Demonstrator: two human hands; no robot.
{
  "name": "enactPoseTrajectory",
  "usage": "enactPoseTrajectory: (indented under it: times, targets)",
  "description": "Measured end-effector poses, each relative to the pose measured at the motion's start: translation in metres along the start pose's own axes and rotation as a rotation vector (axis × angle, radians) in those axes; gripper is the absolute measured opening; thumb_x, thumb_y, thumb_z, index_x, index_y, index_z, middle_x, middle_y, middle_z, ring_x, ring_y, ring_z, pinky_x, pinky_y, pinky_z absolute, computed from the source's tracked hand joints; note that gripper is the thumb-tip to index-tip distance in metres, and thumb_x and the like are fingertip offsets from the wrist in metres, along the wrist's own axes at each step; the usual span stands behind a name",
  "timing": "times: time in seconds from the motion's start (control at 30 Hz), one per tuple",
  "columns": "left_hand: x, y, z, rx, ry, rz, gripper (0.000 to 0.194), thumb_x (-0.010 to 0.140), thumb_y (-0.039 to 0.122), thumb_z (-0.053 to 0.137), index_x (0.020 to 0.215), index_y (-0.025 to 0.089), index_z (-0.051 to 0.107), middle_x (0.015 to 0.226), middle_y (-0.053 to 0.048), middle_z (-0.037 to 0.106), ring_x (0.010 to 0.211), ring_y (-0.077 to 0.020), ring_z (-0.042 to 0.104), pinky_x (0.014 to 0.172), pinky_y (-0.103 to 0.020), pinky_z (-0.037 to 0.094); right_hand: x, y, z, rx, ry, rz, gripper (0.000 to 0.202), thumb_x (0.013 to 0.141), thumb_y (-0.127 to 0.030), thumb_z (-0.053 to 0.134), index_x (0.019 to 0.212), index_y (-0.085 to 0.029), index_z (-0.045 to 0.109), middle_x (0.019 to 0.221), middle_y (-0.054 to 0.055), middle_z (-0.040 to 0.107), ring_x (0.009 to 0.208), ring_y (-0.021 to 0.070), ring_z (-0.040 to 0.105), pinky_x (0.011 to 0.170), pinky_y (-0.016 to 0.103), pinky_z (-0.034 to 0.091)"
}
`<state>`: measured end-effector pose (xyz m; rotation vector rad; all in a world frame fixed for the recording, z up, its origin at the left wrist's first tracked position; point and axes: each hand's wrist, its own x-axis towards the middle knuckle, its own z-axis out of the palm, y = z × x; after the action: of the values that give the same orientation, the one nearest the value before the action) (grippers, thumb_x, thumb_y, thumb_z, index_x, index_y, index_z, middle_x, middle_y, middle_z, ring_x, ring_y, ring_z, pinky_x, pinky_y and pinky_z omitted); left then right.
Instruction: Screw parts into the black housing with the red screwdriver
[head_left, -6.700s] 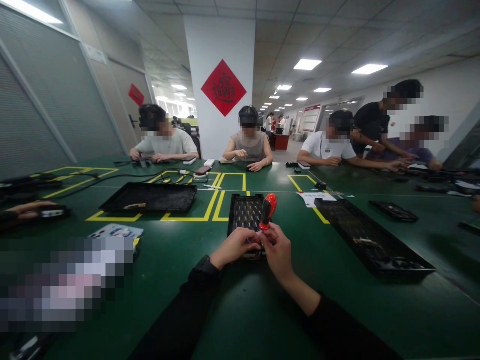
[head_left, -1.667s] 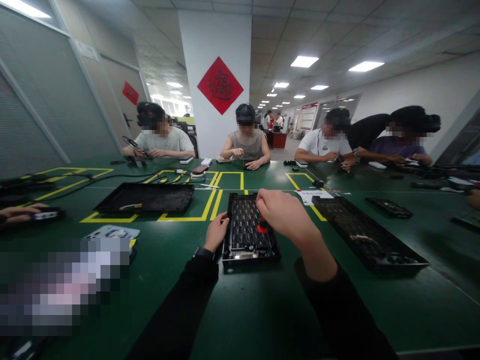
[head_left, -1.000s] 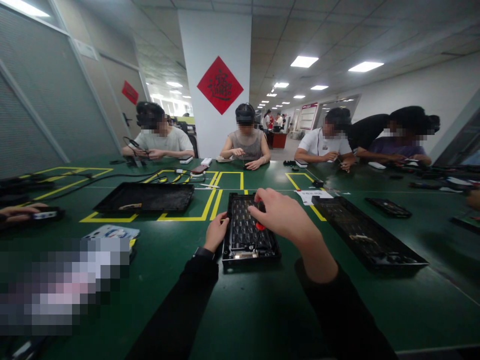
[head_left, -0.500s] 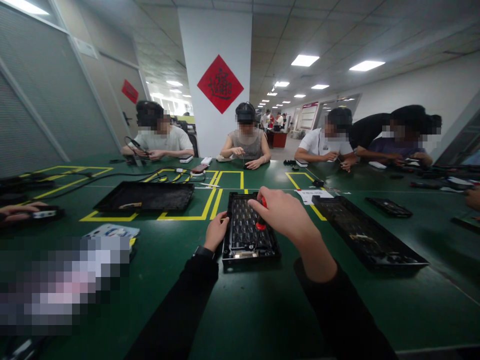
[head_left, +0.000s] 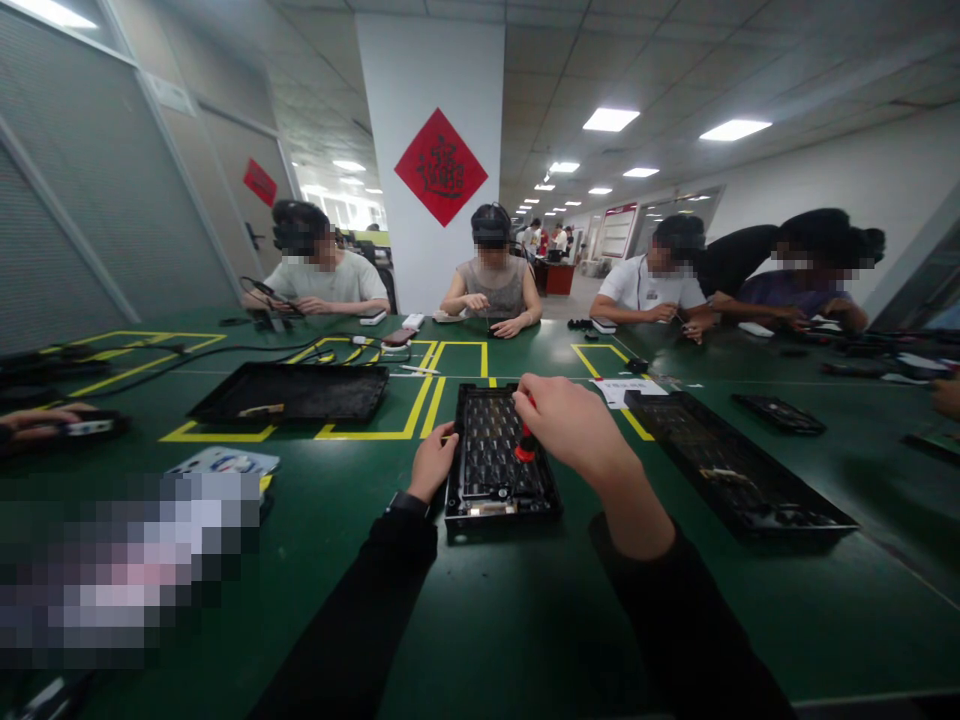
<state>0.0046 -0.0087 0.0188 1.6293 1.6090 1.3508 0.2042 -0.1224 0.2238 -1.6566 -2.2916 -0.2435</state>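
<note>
My right hand [head_left: 574,425] is closed round the handle of a red and black screwdriver [head_left: 526,450], which stands nearly upright over a black rectangular case [head_left: 501,490]. The tip of the screwdriver is too small to make out, near the lower right part of the case. A patterned grid of rounded shapes fills the case's inside, and a pale strip lies by its near end. My left hand [head_left: 433,462] grips the case's left edge, the thumb on its rim. A tiny yellowish spot shows by the left fingertips; I cannot tell what it is.
A large black tray [head_left: 292,392] lies to the left, and another long black tray [head_left: 739,470] to the right. Beyond that sits a small black panel [head_left: 778,414]. White paper [head_left: 637,392], cables and yellow tape mark the green table [head_left: 517,620]. Several people work opposite.
My right hand and the screwdriver have shifted slightly to the right, and the fingers have turned a little round the handle. My left hand and the case have stayed in place.
</note>
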Motion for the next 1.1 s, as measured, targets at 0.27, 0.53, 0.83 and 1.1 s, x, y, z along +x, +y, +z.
enactPoseTrajectory:
  times: [0.27,0.53,0.83,1.1]
  targets:
    - [0.001,-0.002,0.0,0.011,-0.002,0.0,0.032,0.08,0.028,0.049,0.109,0.018,0.058,0.107,-0.007,0.064,0.092,-0.0184,0.06,0.087,-0.034,0.044,-0.001,0.0,0.001,0.038,-0.012,-0.034,0.026,0.083,-0.037,0.04,0.097,-0.019,0.054,0.093,0.007,0.062,0.081,0.0214,0.058,0.067,0.029,0.039]
    - [0.0,-0.002,0.0,0.012,-0.004,0.006,0.032,0.08,0.029,0.049,0.109,0.018,0.058,0.108,-0.007,0.063,0.093,-0.0185,0.06,0.088,-0.033,0.044,0.002,0.001,0.003,0.047,0.005,0.022,0.03,0.088,-0.036,0.031,0.099,-0.018,0.053,0.089,0.009,0.061,0.079,0.0214,0.058,0.066,0.029,0.038]
    - [0.002,-0.003,0.0,0.039,-0.01,0.004,0.033,0.081,0.027,0.048,0.111,0.018,0.057,0.111,-0.007,0.062,0.093,-0.0178,0.06,0.088,-0.033,0.044,0.021,0.014,0.055,0.559,0.204,-0.062,0.034,0.071,-0.047,0.059,0.085,-0.017,0.05,0.074,0.001,0.056,0.066,0.0158,0.05,0.06,0.027,0.038]
    - [0.0,-0.002,-0.001,0.038,-0.009,0.021,0.033,0.081,0.026,0.047,0.111,0.017,0.057,0.111,-0.007,0.062,0.094,-0.0177,0.06,0.088,-0.032,0.044,0.014,0.018,0.104,1.517,0.199,-0.073,0.045,0.066,-0.028,0.069,0.106,-0.019,0.051,0.099,0.004,0.059,0.089,0.0176,0.057,0.081,0.031,0.045]
